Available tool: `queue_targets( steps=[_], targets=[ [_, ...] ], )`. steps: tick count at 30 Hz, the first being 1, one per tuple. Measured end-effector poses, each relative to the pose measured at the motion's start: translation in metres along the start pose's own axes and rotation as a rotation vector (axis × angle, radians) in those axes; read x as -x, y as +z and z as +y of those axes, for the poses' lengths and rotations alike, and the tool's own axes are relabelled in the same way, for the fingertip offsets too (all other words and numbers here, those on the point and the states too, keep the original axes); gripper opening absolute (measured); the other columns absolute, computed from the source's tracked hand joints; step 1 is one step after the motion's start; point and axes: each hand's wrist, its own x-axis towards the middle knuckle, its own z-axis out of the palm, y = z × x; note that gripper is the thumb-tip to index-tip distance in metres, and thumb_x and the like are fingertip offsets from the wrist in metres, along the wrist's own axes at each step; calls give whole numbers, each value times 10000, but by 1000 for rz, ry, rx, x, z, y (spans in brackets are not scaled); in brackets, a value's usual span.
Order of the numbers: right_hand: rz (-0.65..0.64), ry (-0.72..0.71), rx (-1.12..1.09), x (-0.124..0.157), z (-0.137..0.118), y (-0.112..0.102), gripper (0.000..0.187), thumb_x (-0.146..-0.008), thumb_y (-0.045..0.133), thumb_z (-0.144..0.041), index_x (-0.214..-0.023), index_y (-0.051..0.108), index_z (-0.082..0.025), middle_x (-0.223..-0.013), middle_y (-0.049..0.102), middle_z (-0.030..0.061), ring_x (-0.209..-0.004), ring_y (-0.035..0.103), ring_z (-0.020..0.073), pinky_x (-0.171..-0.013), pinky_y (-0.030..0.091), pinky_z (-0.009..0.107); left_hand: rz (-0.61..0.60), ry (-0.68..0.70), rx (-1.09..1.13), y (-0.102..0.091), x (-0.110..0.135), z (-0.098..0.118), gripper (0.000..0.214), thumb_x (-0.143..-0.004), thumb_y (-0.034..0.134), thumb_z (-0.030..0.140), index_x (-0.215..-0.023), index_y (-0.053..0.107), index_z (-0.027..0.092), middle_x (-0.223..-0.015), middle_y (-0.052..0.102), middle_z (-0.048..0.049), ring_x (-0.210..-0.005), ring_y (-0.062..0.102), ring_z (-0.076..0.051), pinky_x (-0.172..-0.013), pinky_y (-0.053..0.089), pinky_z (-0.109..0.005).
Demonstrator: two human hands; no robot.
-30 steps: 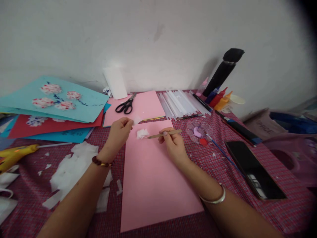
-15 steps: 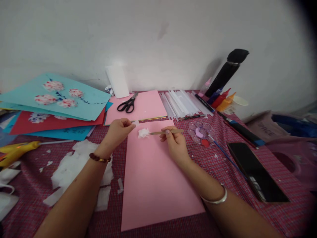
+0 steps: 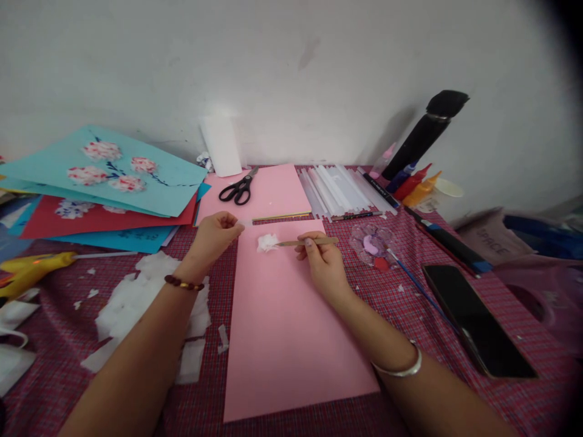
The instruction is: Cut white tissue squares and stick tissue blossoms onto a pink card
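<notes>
A pink sheet of paper [image 3: 291, 328] lies lengthwise before me. Near its top edge sits a crumpled tuft of white tissue [image 3: 268, 243]. My right hand [image 3: 321, 261] pinches a pointed light-brown wooden stick [image 3: 327, 241], its tip at the right side of the tuft. My left hand [image 3: 216, 237] is closed in a pinch just left of the sheet's top corner, with a small pale piece of tissue [image 3: 247, 223] showing at the fingertips. Under the left forearm, many thin white tissue pieces [image 3: 130, 297] are spread on the checked cloth.
Black scissors [image 3: 237, 189] rest on a pink paper stack behind. Left are flower-decorated cards [image 3: 177, 194] and a yellow glue gun [image 3: 40, 267]. Glue sticks [image 3: 337, 188], a palette [image 3: 359, 240], a blue brush [image 3: 419, 285], paint bottles [image 3: 416, 185] and a phone [image 3: 478, 321] lie right.
My left hand has drawn slightly left, away from the tuft, with the small tissue piece. My right hand holds the stick at the tuft as before. The view has shifted a little.
</notes>
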Motion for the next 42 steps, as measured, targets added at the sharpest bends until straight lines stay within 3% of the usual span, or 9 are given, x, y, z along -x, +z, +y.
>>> queue_targets(
  steps=[2, 6, 8, 16, 25, 31, 42],
  targets=[
    [-6, -2, 21, 0, 0, 0, 170, -894, 467, -309, -905, 589, -192, -742, 595, 8, -631, 575, 122, -584, 485, 259, -45, -7, 38, 0, 3, 8, 124, -683, 606, 253, -648, 527, 165, -555, 495, 39, -482, 423, -71, -456, 314, -201],
    [17, -16, -10, 0, 0, -2, 177, -893, 467, -313, -892, 588, -185, -735, 594, 9, -617, 574, 122, -574, 487, 264, -312, -15, 66, 3, 11, 25, 120, -693, 614, 261, -664, 563, 157, -574, 535, 22, -501, 452, -75, -472, 333, -201],
    [41, -22, -49, 0, -1, -2, 181, -886, 472, -326, -870, 584, -185, -707, 583, 3, -616, 574, 128, -574, 493, 270, -376, 0, 43, 6, 13, 29, 119, -703, 605, 266, -662, 568, 160, -571, 535, 21, -498, 452, -77, -466, 325, -201],
    [-29, 6, -4, 0, 2, -1, 184, -891, 469, -332, -877, 583, -187, -704, 584, 1, -624, 577, 129, -587, 485, 269, -281, -28, 24, 7, 9, 15, 144, -709, 576, 287, -642, 572, 160, -561, 504, 28, -495, 431, -81, -480, 312, -209],
    [-30, -2, 60, 0, 2, -2, 184, -898, 460, -324, -906, 593, -197, -760, 597, 8, -629, 579, 121, -588, 488, 263, -274, -87, 40, 3, 2, -1, 192, -716, 552, 332, -632, 575, 161, -560, 535, 12, -472, 453, -84, -467, 355, -210],
    [48, -27, -42, 0, 1, -3, 180, -891, 468, -334, -866, 580, -194, -714, 576, 1, -629, 574, 130, -584, 499, 274, -173, -99, 30, 2, 0, -8, 220, -678, 625, 356, -622, 623, 143, -545, 557, 4, -467, 447, -78, -450, 336, -206],
    [-48, -25, 50, 1, 2, 0, 184, -894, 464, -325, -887, 603, -204, -753, 601, 11, -646, 583, 131, -597, 503, 271, -142, -111, 6, 2, 2, -6, 195, -648, 628, 319, -550, 600, 153, -487, 541, 20, -423, 392, -67, -403, 256, -206]
  ],
)
